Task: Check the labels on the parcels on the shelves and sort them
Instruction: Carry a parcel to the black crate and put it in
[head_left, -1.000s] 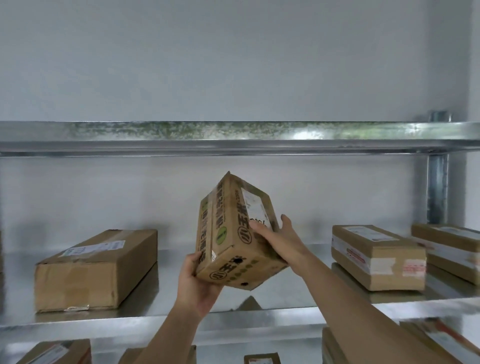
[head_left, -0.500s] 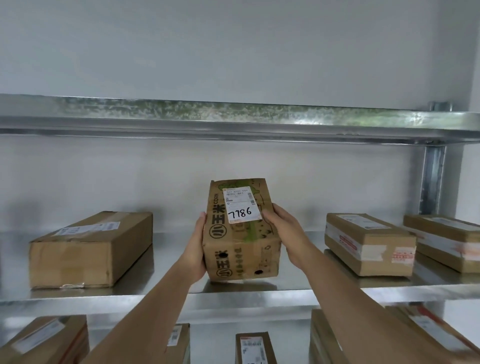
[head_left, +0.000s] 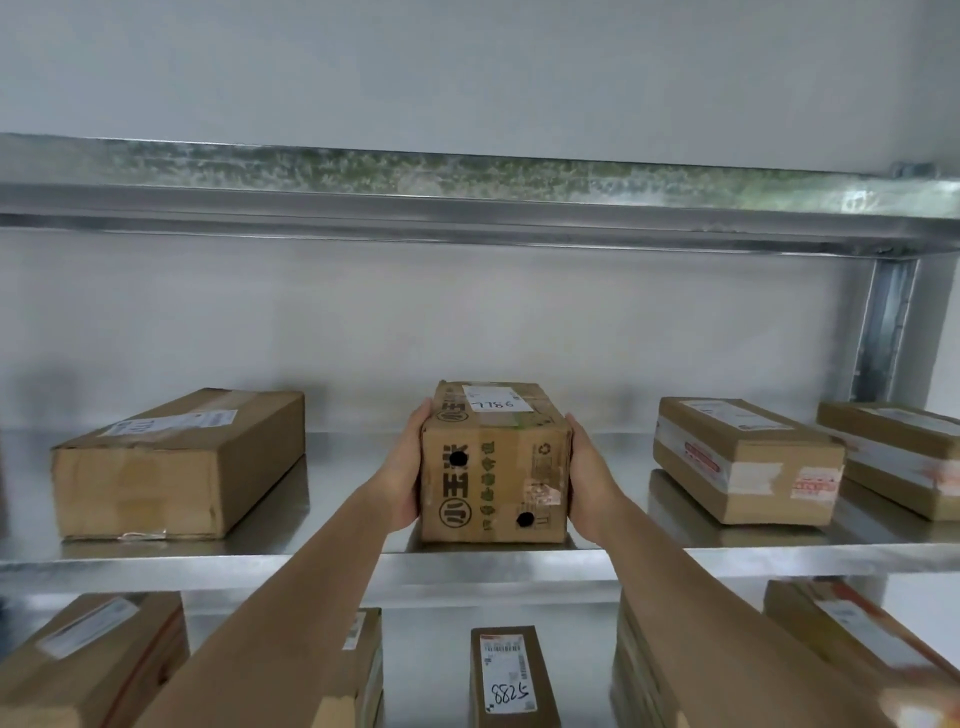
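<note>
The printed parcel (head_left: 492, 470) sits on the middle shelf (head_left: 519, 564) straight ahead of the person, squarely between both hands; its long axis runs away from the camera toward the back wall, so only its short front face and its top show; the left hand (head_left: 408, 467) lies flat against the left side, the right hand (head_left: 589, 475) against the right side, palms pressing inward with fingers reaching back along the cardboard, so the hands are apart with the box clamped between them; neither is nearer, both sit level on its flanks; its base appears to rest on the shelf near the front lip, though a slight lift cannot be ruled out

The box is brown cardboard with dark green printed characters and circular logos on the front, two black round holes, a torn patch of old tape low on the right; a white label (head_left: 496, 400) on the top face carries a handwritten 7786

A long carton (head_left: 176, 465) lies well apart to the left, a taped carton (head_left: 748, 460) well apart to the right; on the lower shelf a small box marked 8825 (head_left: 511, 675) stands below; the next move is probably a release or a push straight back along that long axis
</note>
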